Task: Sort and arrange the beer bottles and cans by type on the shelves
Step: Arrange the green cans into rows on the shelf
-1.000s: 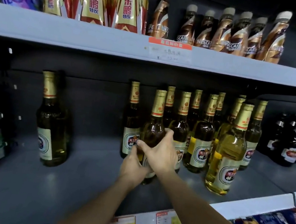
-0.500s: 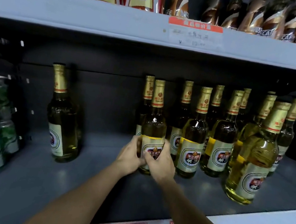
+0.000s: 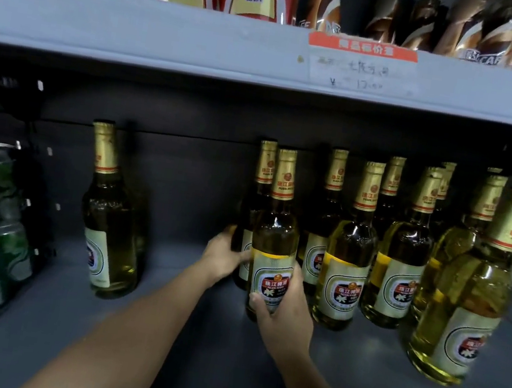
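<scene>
- Head view: the right hand (image 3: 284, 317) wraps the front bottle (image 3: 273, 256) low on its label, standing on the shelf (image 3: 161, 329) at the row's left end, apparently to align it.
- The left hand (image 3: 221, 260) curls round the rear bottle (image 3: 251, 226); both forearms reach forward.

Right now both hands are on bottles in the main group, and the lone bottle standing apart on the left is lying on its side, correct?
Not quite: the head view shows the lone bottle standing upright, apart from the group. Both the left hand and right hand do hold bottles there.
</scene>
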`<action>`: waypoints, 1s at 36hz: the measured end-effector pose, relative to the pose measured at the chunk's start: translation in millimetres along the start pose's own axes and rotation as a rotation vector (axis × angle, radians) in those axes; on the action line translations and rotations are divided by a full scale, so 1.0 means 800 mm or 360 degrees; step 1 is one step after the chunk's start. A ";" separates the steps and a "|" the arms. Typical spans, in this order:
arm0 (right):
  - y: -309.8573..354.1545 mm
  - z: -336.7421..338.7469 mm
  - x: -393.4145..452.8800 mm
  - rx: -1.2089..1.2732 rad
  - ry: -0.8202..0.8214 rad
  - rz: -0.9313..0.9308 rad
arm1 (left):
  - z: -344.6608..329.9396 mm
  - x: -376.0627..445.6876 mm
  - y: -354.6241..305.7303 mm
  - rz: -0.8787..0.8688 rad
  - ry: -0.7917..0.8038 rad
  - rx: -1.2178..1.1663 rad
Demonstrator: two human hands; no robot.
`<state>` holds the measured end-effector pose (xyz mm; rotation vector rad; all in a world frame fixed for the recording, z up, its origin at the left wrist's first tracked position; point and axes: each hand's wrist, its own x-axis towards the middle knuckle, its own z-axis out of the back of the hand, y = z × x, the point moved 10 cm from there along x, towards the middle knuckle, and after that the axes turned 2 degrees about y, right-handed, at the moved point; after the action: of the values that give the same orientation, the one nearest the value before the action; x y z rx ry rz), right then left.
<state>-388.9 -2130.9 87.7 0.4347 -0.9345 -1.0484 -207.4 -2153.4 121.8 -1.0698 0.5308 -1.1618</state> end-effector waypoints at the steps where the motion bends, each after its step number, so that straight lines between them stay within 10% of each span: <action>1: -0.001 -0.001 0.001 -0.0004 -0.0002 0.0003 | -0.001 0.004 0.001 0.0009 -0.0016 -0.0032; 19: -0.002 -0.002 0.001 -0.0079 -0.0029 0.0067 | 0.000 -0.011 0.009 0.0023 -0.0096 -0.0100; 30: -0.003 -0.003 0.001 0.0039 -0.0005 0.0024 | 0.189 -0.169 -0.020 -0.0184 -0.1393 0.0523; 36: -0.003 -0.005 0.000 0.0060 0.0024 -0.0003 | 0.264 -0.177 0.049 0.0262 -0.1331 0.0279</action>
<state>-387.4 -2132.6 83.8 0.4745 -0.9421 -1.0295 -68.6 -1939.1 155.1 -1.2154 -0.1391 -0.5214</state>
